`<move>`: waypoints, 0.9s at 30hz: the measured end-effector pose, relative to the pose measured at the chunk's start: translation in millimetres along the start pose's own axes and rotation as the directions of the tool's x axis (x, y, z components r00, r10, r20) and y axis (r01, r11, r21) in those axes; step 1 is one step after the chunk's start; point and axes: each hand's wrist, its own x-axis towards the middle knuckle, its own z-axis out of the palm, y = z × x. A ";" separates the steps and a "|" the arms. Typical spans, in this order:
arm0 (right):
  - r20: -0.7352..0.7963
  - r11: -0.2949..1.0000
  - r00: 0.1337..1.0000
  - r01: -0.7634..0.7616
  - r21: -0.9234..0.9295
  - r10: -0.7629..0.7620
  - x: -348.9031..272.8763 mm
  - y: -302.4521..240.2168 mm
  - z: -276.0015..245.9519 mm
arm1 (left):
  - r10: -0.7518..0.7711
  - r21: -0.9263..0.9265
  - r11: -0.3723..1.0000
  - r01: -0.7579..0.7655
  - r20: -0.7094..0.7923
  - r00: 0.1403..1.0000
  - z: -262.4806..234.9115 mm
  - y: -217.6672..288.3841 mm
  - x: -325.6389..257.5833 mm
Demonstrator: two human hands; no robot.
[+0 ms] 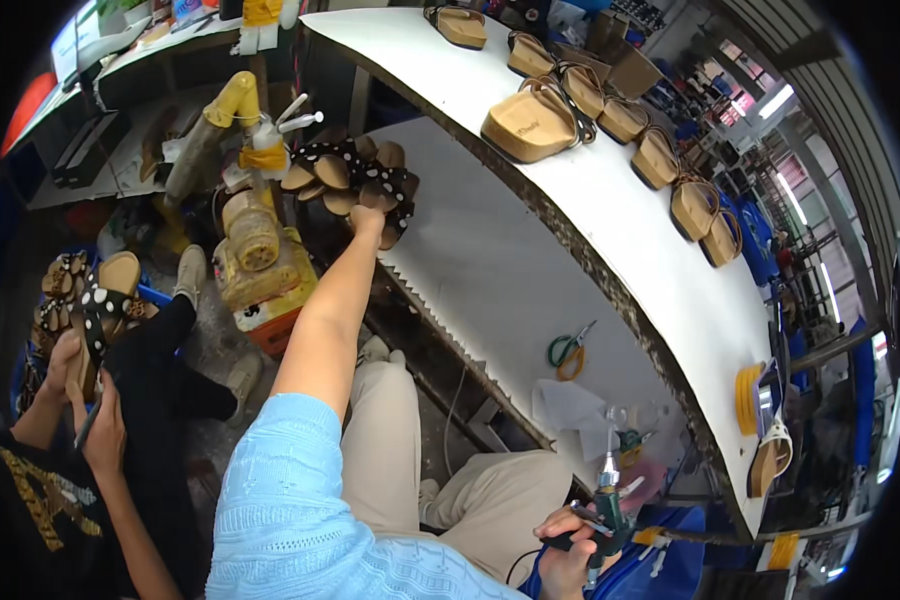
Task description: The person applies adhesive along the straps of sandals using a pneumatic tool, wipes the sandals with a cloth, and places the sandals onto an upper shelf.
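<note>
Two hands: both the person's own, one stretched far out, one low by the lap.
Left hand (367,221): arm extended forward, fingers closed on the edge of a pile of sandals at the near end of the lower shelf.
Sandals (355,178): a heap of tan soles with black, white-dotted straps, lying at the left end of the lower shelf, touching the left hand.
Right hand (567,552): at the lower edge, clenched around the grip of a glue gun.
Glue gun (607,500): held upright, nozzle pointing up, near the front edge of the lower shelf; a dark cord runs down from it.
Lower shelf (490,260): pale surface with a saw-toothed front edge; green-handled scissors (568,351) and a crumpled sheet lie on it, well apart from the pile.
Upper shelf (610,190): white curved board bearing a row of tan sandals with brown straps (532,122).
Machine (260,265): yellowed, glue-crusted, just left of the pile.
Co-worker (90,400): seated at the left, dark clothes, both hands on a dotted sandal (98,310); more such sandals are stacked beside them.
</note>
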 end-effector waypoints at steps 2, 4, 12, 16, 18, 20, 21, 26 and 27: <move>-0.065 0.999 0.997 -0.043 0.010 0.043 4.5 16.4 -1.2 | -0.042 0.053 0.998 0.041 0.018 0.999 11.9 0.6 13.8; 0.013 0.996 0.997 -0.069 -0.051 0.070 11.2 22.2 2.1 | 0.135 0.170 0.980 -0.108 -0.156 0.978 2.5 -7.2 49.9; -0.002 0.994 0.995 -0.105 -0.025 0.105 30.1 37.4 12.8 | 0.590 -0.154 0.765 -0.625 -0.221 0.777 -53.0 -22.9 -83.0; -0.085 0.987 0.994 -0.083 -0.138 0.072 31.1 46.3 2.8 | 0.487 -0.592 0.716 -0.372 0.041 0.872 -117.1 4.7 -184.5; -0.127 0.993 0.991 -0.060 -0.101 0.047 35.6 54.5 0.4 | 0.448 -0.593 0.758 -0.272 0.170 0.877 -145.9 25.2 -232.0; -0.202 0.994 0.977 -0.081 -0.070 0.065 42.5 51.8 3.4 | 0.460 -0.624 0.769 -0.142 0.385 0.800 -162.0 37.6 -268.1; -0.200 0.995 0.979 -0.047 -0.089 0.028 43.8 53.2 -1.2 | 0.457 -0.628 0.773 -0.096 0.445 0.770 -166.4 45.5 -281.2; -0.257 0.997 0.965 0.033 -0.066 -0.049 44.1 41.7 -7.8 | 0.496 -0.631 0.775 -0.042 0.565 0.659 -173.2 68.6 -308.3; -0.274 0.996 0.960 0.035 -0.078 -0.055 42.1 43.0 -11.6 | 0.494 -0.645 0.764 -0.003 0.582 0.646 -173.8 71.9 -308.7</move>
